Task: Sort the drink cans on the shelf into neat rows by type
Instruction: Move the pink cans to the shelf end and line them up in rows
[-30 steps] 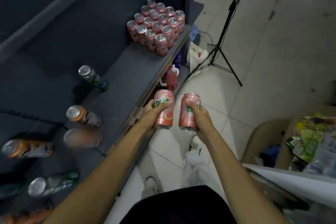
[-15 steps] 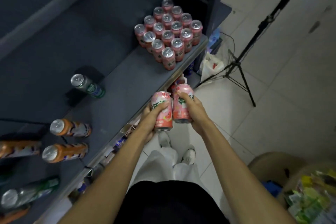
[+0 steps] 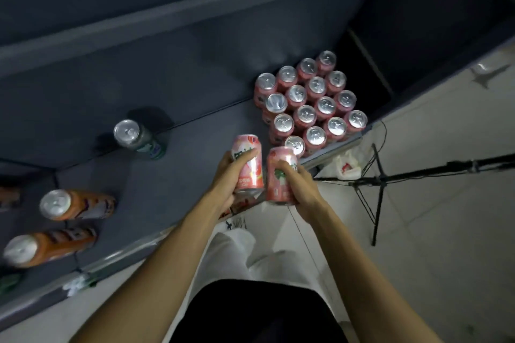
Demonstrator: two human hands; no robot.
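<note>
Two pink cans, one (image 3: 249,167) gripped by the left hand (image 3: 228,179), one (image 3: 280,175) by the right hand (image 3: 299,186), hang upright just before the pink block (image 3: 310,104), probably to extend its near row. Bare shelf (image 3: 178,175) lies left of the block; its right side meets the shelf's edge.

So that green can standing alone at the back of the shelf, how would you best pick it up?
Grip the green can round its middle, reaching in from the shelf's open front edge. It stands upright with bare shelf all round it, so fingers can wrap the round side freely; the back wall sits close behind it. Both hands hold pink cans now, the left hand and the right hand, so one must be freed first.
</note>
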